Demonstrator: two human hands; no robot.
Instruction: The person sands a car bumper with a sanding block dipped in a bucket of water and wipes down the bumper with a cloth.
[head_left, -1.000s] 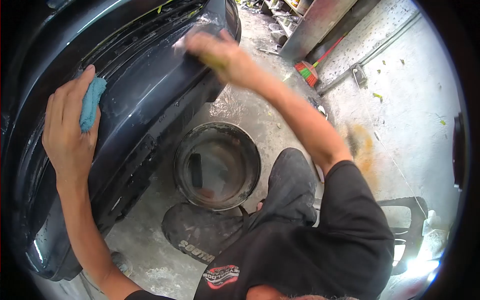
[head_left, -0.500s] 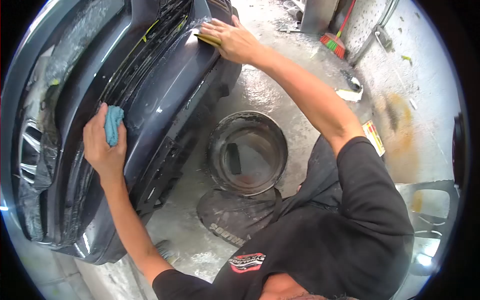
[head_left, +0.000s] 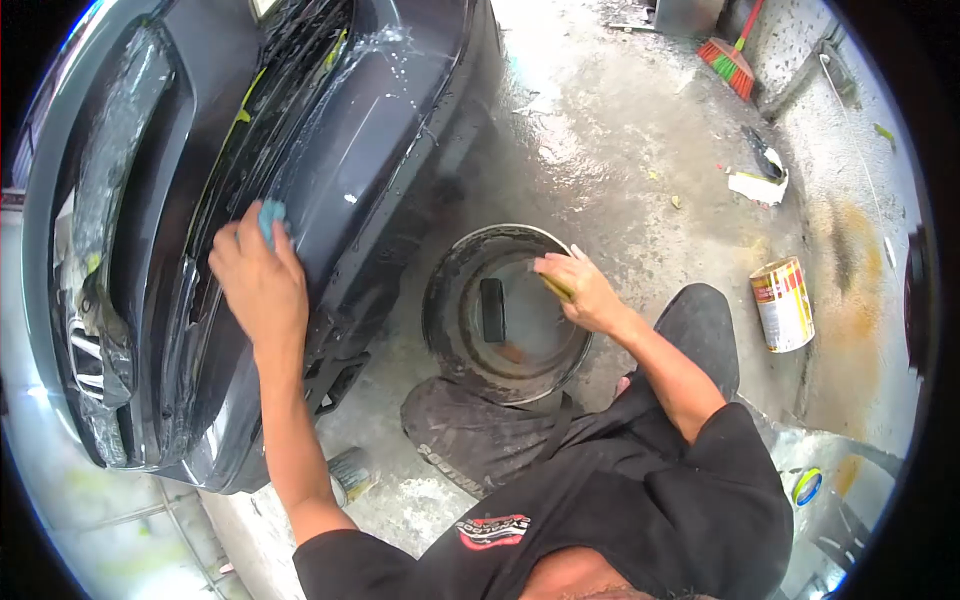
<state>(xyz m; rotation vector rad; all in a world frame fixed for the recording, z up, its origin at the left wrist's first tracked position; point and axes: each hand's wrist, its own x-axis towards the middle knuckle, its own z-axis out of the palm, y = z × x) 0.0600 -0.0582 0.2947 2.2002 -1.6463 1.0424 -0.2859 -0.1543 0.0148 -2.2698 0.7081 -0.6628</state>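
Observation:
My left hand (head_left: 258, 285) is closed around a blue cloth (head_left: 269, 218), held against the dark grey car bumper (head_left: 350, 200) beside its slatted opening. Most of the cloth is hidden behind the fingers. Over the right part of a round black basin (head_left: 452, 352), my right hand (head_left: 592, 295) pinches a yellow-brown piece of sandpaper (head_left: 553, 285). Cloudy water lies in the basin, along with a dark rectangular block (head_left: 493, 310). Wet streaks and white droplets (head_left: 388, 40) show on the upper bumper.
A paint can (head_left: 783, 305) stands by the stained wall at right. Behind it are a white scrap (head_left: 757, 188) and a red-green broom (head_left: 727, 65). A roll of tape (head_left: 807, 487) lies lower right. My bent legs flank the basin on the wet concrete floor (head_left: 610, 150).
My right hand has left the upper bumper and come down over the basin with the sandpaper. The left hand and blue cloth remain at the bumper. The view has shifted.

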